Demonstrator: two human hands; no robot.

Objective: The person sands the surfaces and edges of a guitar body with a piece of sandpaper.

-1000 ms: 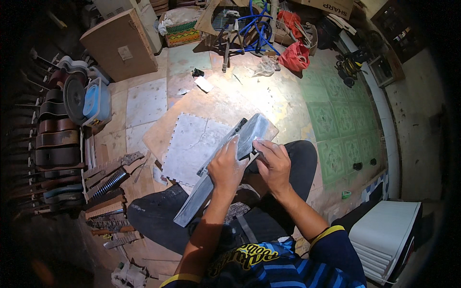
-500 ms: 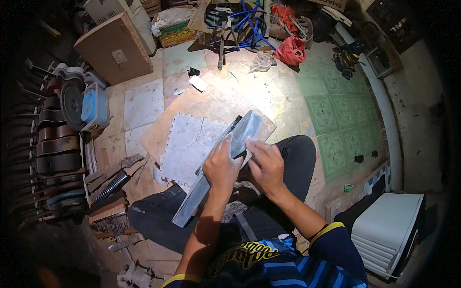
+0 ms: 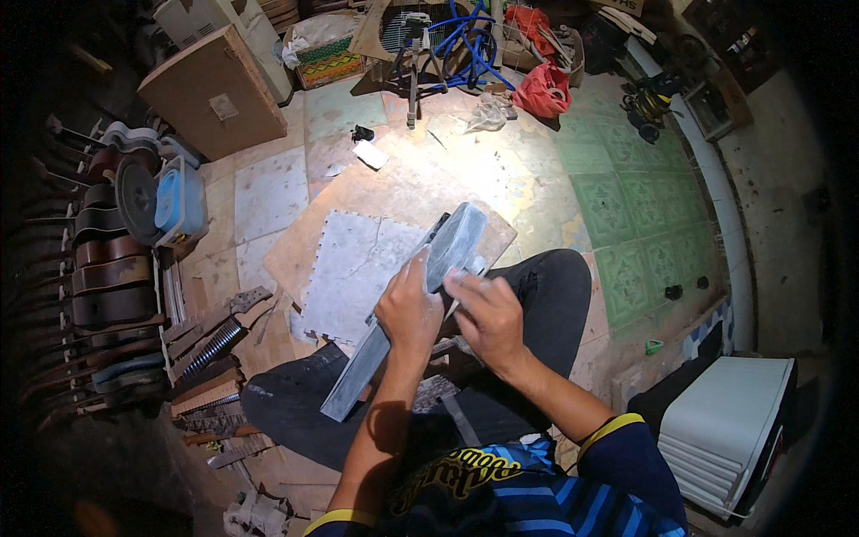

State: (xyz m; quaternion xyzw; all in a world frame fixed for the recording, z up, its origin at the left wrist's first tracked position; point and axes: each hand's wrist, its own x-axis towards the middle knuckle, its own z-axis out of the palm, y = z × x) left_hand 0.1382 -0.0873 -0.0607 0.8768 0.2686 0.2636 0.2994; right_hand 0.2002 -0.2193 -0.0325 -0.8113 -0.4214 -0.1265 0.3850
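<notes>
A long, grey, dust-coated piece (image 3: 354,376), which looks like a guitar body seen edge-on, lies tilted across my lap. Its broad upper end points away and to the right; the lower end rests by my left thigh. My left hand (image 3: 410,309) is wrapped round its middle. Against the near side of the upper end is my right hand (image 3: 490,320), fingers curled round a small pale folded sheet (image 3: 455,307) resembling sandpaper. Most of that sheet is hidden by the fingers.
Beyond my knees, a white foam mat (image 3: 358,268) lies on a brown board (image 3: 300,215). Several guitar bodies (image 3: 109,286) hang in a row at left, beside a plastic tub (image 3: 190,210). A white ribbed box (image 3: 725,430) stands at right. Blue hose (image 3: 483,54) is piled at the back.
My right hand has shifted slightly left and down along the grey piece, its fingers now more curled. The left hand keeps its grip, and the piece has barely moved.
</notes>
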